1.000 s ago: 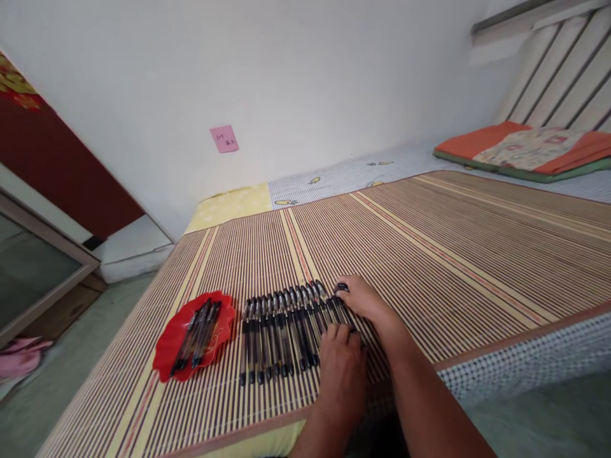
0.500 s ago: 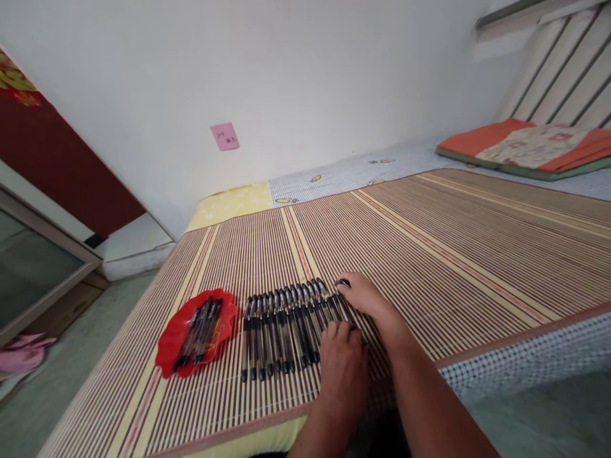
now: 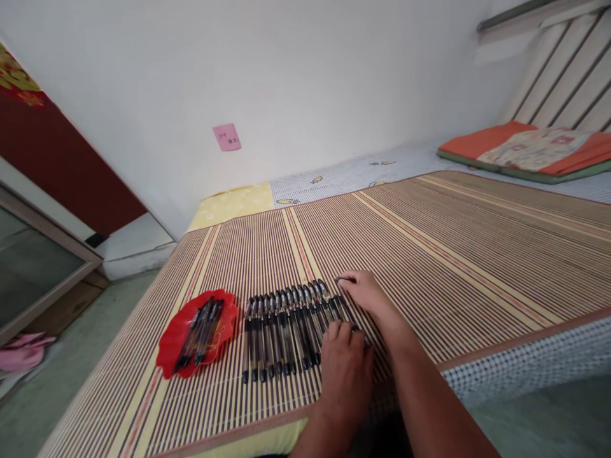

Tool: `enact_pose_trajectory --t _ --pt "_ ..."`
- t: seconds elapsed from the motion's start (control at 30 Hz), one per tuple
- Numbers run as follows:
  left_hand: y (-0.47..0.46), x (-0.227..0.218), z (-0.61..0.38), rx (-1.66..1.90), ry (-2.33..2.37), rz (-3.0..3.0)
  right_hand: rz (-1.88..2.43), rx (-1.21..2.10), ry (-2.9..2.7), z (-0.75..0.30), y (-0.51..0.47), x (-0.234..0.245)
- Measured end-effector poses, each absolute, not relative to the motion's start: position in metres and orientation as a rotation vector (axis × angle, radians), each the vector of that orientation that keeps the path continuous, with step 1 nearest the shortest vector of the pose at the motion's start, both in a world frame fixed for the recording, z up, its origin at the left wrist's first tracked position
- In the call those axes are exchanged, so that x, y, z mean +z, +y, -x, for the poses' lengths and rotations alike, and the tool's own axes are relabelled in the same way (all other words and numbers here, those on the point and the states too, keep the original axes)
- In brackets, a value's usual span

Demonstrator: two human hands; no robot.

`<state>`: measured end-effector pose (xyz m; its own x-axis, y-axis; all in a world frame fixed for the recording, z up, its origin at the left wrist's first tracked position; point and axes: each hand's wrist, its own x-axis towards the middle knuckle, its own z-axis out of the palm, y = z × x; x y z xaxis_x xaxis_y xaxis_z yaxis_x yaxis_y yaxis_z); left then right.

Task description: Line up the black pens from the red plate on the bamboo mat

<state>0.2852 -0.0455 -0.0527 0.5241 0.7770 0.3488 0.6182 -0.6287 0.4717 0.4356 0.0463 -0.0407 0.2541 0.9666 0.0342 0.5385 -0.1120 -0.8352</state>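
A row of black-capped pens (image 3: 281,331) lies side by side on the striped mat. At the row's right end, a few barrels (image 3: 340,308) show no caps at their upper ends. My left hand (image 3: 346,366) is curled low over that end, its fingers closed about the lower part of a pen; the grip is partly hidden. Just above, my right hand (image 3: 367,289) pinches a small black pen cap (image 3: 345,279), held apart from the barrels. Left of the row, a red scalloped plate (image 3: 169,340) holds several more pens (image 3: 203,331).
The striped mat (image 3: 429,254) covers a bed whose front edge runs along the lower right. A folded orange and floral quilt (image 3: 525,149) sits at the far right. A pink note (image 3: 226,137) is stuck to the white wall (image 3: 334,83) behind.
My right hand has shifted slightly, and the cap in its fingers has turned and stands a little farther from the barrels. My left hand stays almost in place.
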Motion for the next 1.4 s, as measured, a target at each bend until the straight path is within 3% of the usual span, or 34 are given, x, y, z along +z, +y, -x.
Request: enact_pose_trajectory --t 0.23,0.5,0.83,1.03,1.4 --pt "-0.025 -0.044 -0.265 1.246 1.174 -1.915 1.053 1.331 -0.863 -0.421 0.035 -0.018" --pt "-0.003 -0.040 -0.246 1.292 1.076 -1.354 0.925 1.500 -0.997 -0.382 0.031 -0.002" --pt "-0.007 -0.042 -0.246 1.322 1.173 -1.441 1.233 1.088 -1.291 -0.388 0.037 -0.001" --pt "-0.029 -0.029 -0.251 1.273 1.212 -1.561 1.747 0.555 -1.269 -0.417 0.059 -0.027" --pt "-0.041 -0.024 -0.256 1.235 1.155 -1.642 1.995 0.382 -1.388 -0.410 0.070 -0.035"
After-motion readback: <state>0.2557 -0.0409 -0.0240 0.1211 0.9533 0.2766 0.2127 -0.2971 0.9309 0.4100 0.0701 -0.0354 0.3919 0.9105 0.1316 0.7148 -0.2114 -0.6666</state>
